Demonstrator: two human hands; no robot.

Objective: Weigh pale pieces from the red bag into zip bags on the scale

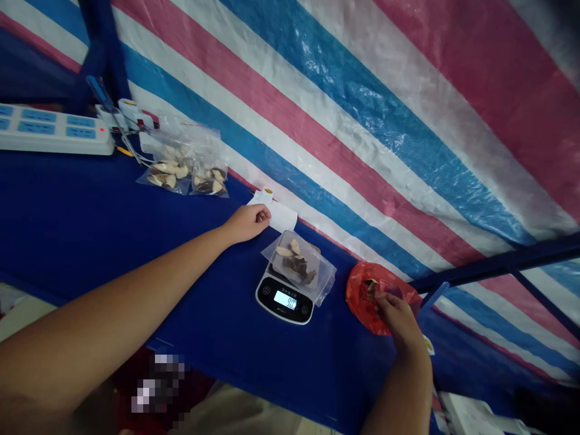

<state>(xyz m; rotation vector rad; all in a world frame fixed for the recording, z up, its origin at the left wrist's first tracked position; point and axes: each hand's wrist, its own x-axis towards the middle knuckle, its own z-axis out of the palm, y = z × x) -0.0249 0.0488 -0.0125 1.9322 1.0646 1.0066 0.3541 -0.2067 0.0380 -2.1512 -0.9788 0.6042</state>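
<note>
A small black digital scale (284, 299) sits on the blue table, its display lit. A clear zip bag of pale and dark dried pieces (299, 262) lies on its platform. My left hand (247, 222) reaches past the scale and pinches the white top edge of a clear bag (281, 215) beside the striped tarp. My right hand (396, 314) is at the mouth of a red plastic bag (362, 289), fingers closed on a small piece from inside it.
Two filled clear bags (183, 171) lie at the back left near a white power strip (52, 128) with blue sockets, plugs and cables. A striped pink, blue and white tarp (362, 103) forms the wall. The table's front edge (254, 386) runs below.
</note>
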